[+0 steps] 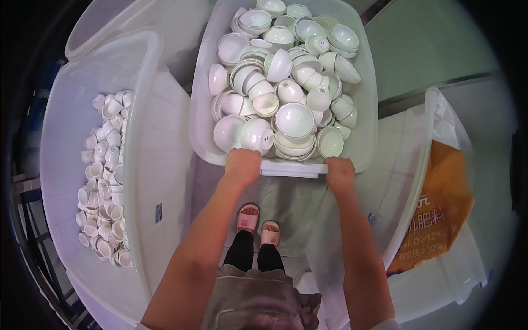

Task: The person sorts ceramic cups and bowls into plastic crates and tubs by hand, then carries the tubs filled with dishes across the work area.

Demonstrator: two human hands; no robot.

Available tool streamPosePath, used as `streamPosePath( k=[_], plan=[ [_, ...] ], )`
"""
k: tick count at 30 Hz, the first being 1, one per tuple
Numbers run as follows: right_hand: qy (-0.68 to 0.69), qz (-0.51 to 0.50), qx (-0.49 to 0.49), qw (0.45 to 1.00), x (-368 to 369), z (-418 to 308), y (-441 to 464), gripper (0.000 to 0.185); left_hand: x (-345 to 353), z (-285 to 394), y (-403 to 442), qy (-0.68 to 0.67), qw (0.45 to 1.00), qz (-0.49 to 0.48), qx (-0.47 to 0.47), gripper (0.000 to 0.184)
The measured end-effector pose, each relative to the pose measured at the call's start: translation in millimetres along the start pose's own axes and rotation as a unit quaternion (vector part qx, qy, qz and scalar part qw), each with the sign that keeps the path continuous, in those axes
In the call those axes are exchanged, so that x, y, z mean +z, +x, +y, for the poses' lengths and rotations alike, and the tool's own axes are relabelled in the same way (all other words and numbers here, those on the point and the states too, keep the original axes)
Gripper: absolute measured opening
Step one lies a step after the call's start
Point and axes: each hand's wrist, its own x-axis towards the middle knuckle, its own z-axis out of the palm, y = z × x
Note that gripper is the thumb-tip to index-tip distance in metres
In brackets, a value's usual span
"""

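Clasped around the near rim of a white tub (201, 110), your two hands hold it at either end of its handle (290, 169).

Your left hand (243, 166) is curled over the rim at the handle's left end and your right hand (340, 174) over its right end; the undersides of your fingers are hidden. The tub lies straight ahead of you, heaped with white bowls (294, 120), some nested, others tilted. On your left, a deep bin (131, 170) holds small white cups (113, 157); on your right, an orange bag (440, 203) lies in another bin (422, 179).
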Motion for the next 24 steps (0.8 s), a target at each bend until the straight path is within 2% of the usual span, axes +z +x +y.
streamPosePath(
  k=[1,4,8,12,14,15,18,21,22,24],
  plan=[
    [0.007,0.032,-0.005,0.999,2,-2,-5,0.008,4,1,-7,0.012,1.000,0.029,0.002,0.009],
    [-0.054,0.000,-0.006,0.999,2,-10,-27,0.010,13,8,-39,0.036,0.996,0.078,-0.001,0.009],
    [-0.037,0.004,-0.001,0.999,-9,-42,-83,0.011,33,22,-87,0.066,0.995,0.061,-0.033,0.009],
    [-0.062,-0.064,0.038,0.995,-14,-79,-155,0.010,61,37,-159,0.034,0.996,0.066,-0.042,0.004],
    [-0.033,-0.100,0.041,0.994,-29,-98,-200,0.010,79,51,-202,0.030,0.996,0.070,-0.046,0.006],
    [-0.025,-0.150,0.060,0.987,-39,-108,-221,0.010,85,60,-224,0.011,0.998,0.042,-0.051,0.006],
    [0.038,-0.178,0.075,0.980,-61,-133,-281,0.014,109,80,-289,-0.013,0.998,0.036,-0.058,0.005],
    [0.045,-0.262,0.083,0.961,-74,-156,-325,0.016,123,96,-339,0.004,0.992,-0.079,-0.094,0.019],
    [0.038,-0.298,0.084,0.950,-75,-161,-329,0.018,124,95,-338,0.011,0.991,-0.091,-0.097,0.022],
    [0.013,-0.279,0.094,0.956,-62,-167,-333,0.013,123,100,-345,0.025,0.986,-0.117,-0.114,0.029]
  ],
)
